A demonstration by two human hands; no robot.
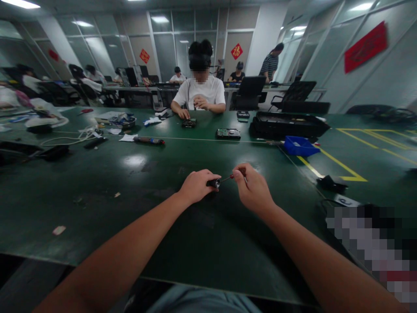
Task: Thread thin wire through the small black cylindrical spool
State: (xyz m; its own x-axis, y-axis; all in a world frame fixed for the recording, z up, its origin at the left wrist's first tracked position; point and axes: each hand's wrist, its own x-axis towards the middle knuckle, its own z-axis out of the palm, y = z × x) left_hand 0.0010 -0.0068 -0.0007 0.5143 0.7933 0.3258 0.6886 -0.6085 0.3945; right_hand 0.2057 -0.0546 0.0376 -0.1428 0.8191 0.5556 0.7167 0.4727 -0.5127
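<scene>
My left hand (196, 186) is closed around a short black cylinder (213, 183), whose round end with a lighter inside faces right. It looks like a small flashlight, but most of it is hidden by my fingers. Between the thumb and fingers of my right hand (253, 187) is a screwdriver (231, 176) with a dark red handle. Its thin shaft points left, and the tip is at or very near the cylinder's open end; whether they touch I cannot tell. Both hands are just above the green table (202, 243).
Across the table sits a person (200, 93) handling a small dark device (189, 123). A circuit board (228, 133), a black case (288, 126) and a blue bin (300, 146) lie ahead on the right. An electric screwdriver (149, 140) and cables (76, 135) lie left.
</scene>
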